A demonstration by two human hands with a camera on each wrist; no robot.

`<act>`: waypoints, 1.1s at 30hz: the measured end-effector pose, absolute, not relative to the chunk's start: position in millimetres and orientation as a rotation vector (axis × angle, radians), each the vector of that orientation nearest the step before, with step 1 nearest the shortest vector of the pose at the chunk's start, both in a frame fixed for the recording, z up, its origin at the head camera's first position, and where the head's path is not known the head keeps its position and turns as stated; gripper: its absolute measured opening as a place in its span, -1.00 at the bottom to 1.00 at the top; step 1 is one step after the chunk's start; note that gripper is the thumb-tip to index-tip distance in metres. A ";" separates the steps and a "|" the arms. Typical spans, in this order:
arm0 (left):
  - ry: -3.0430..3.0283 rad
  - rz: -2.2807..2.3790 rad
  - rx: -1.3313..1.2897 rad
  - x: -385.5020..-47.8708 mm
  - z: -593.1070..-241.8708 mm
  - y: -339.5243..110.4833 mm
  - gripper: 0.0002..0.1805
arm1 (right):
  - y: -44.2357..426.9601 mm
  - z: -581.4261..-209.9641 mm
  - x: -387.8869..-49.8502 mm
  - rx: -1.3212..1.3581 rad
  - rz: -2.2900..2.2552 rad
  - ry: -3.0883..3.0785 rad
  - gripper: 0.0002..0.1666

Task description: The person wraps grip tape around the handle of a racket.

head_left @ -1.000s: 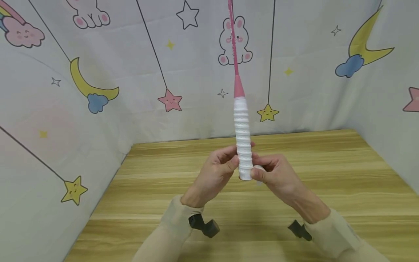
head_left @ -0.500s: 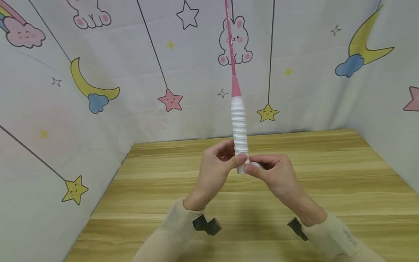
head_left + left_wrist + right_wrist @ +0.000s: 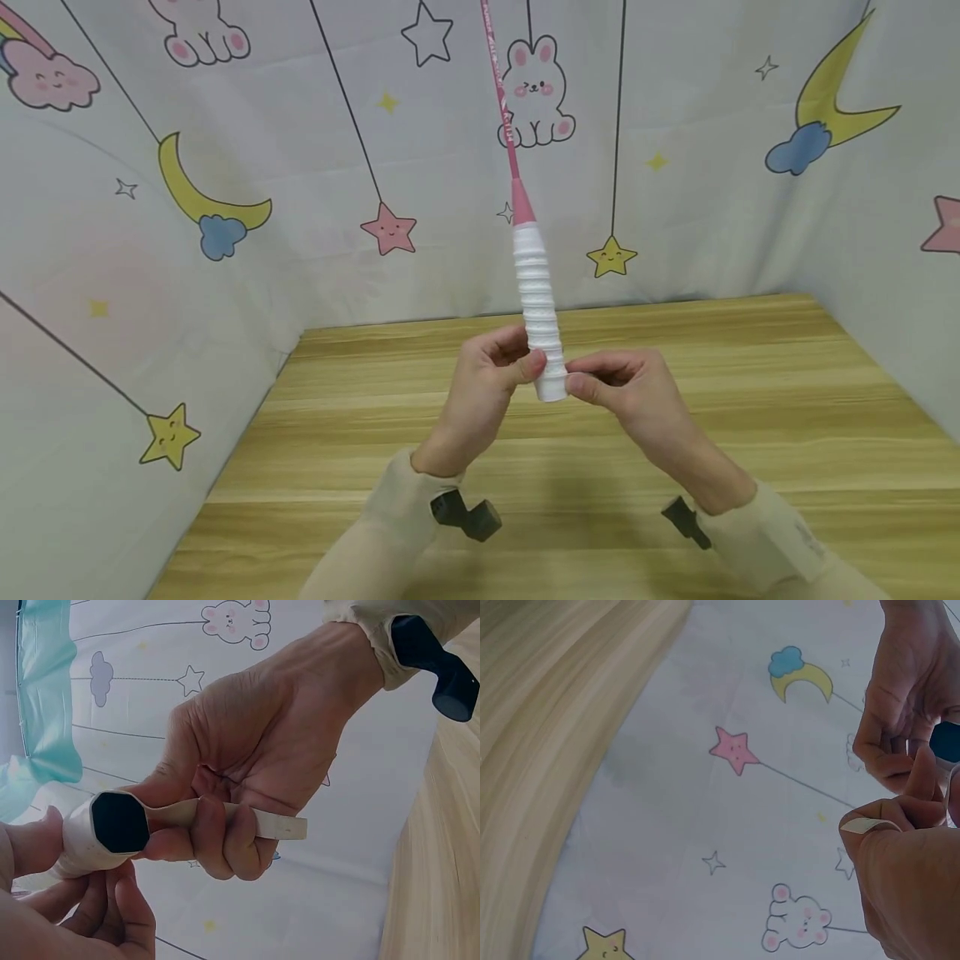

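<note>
A pink badminton racket [image 3: 523,202] is held upright, leaning left; its head lies out of view. White ribbed grip tape [image 3: 536,287] wraps the handle. My left hand [image 3: 483,387] grips the handle's lower part, thumb in front. Beside the butt, my right hand [image 3: 637,396] pinches a loose strip of tape [image 3: 281,826]. In the left wrist view this strip runs from the handle through the right hand's curled fingers, its end sticking out. The dark butt cap [image 3: 120,822] faces that camera. The right wrist view shows the strip's tip [image 3: 868,825] over the right hand.
Below the hands spreads a wood-grain table [image 3: 360,467]. A white curtain [image 3: 450,167] printed with stars, moons and rabbits closes off the back and sides. Teal cloth [image 3: 49,697] hangs at the edge of the left wrist view. Dark devices [image 3: 467,515] sit on both wrists.
The handle has shifted left and the racket now tilts further left. My left thumb has moved with it. The loose tape, visible earlier by the right fingers, is hidden in the head view.
</note>
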State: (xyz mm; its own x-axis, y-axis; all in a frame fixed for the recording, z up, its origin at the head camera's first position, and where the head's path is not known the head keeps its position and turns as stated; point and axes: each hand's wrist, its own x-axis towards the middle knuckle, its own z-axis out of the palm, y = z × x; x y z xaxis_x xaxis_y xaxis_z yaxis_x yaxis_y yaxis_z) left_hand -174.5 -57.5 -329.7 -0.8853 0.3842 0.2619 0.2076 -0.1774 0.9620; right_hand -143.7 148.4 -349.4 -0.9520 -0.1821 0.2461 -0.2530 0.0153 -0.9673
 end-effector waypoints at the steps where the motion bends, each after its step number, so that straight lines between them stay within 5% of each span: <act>1: 1.906 2.221 0.715 -174.8 -330.1 -58.2 -0.22 | 148.8 -349.3 -144.6 0.472 2.139 -2.197 -0.89; 9: 1.765 2.214 0.786 -177.5 -333.4 -59.6 0.04 | 151.0 -349.7 -149.9 0.503 2.266 -2.183 -0.83; 26: 1.681 2.146 0.923 -181.8 -334.6 -59.0 0.06 | 155.0 -357.2 -158.0 0.833 2.504 -2.025 -0.78; 33: 1.774 2.133 0.898 -184.2 -336.0 -56.8 0.10 | 155.4 -358.3 -157.2 0.732 2.312 -2.046 -0.76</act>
